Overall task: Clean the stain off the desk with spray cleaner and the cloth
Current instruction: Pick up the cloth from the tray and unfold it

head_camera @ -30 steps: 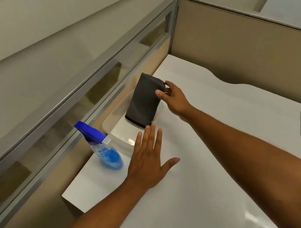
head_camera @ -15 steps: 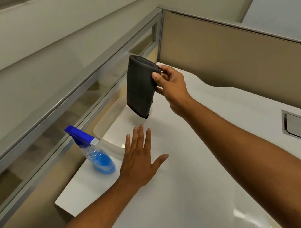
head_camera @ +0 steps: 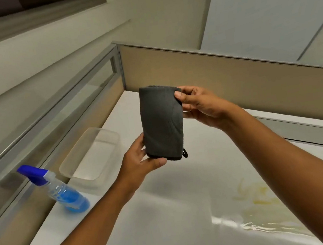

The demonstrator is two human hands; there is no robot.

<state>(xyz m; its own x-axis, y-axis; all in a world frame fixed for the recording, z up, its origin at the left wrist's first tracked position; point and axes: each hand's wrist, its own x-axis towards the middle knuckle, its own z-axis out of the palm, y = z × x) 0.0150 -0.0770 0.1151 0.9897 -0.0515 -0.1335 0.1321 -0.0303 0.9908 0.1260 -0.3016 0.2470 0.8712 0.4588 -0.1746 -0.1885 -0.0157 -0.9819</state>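
A folded dark grey cloth (head_camera: 161,122) hangs upright in the air above the white desk (head_camera: 167,212). My right hand (head_camera: 201,105) pinches its top right corner. My left hand (head_camera: 141,163) grips its bottom left corner. A yellowish stain (head_camera: 255,198) smears the desk at the lower right, partly behind my right forearm, with a wet glare below it. The spray cleaner (head_camera: 59,190), a clear bottle of blue liquid with a blue trigger head, stands at the desk's left edge.
A clear plastic container (head_camera: 92,156) with nothing in it sits by the left partition, just behind the spray bottle. Beige partition walls (head_camera: 211,72) close the desk at the back and left. A grey cable slot (head_camera: 306,132) runs along the right rear.
My right hand lifted the cloth out of the clear container and brought it toward me. My left hand rose from the desk and took the cloth's lower corner. The view tilted, revealing the stain.
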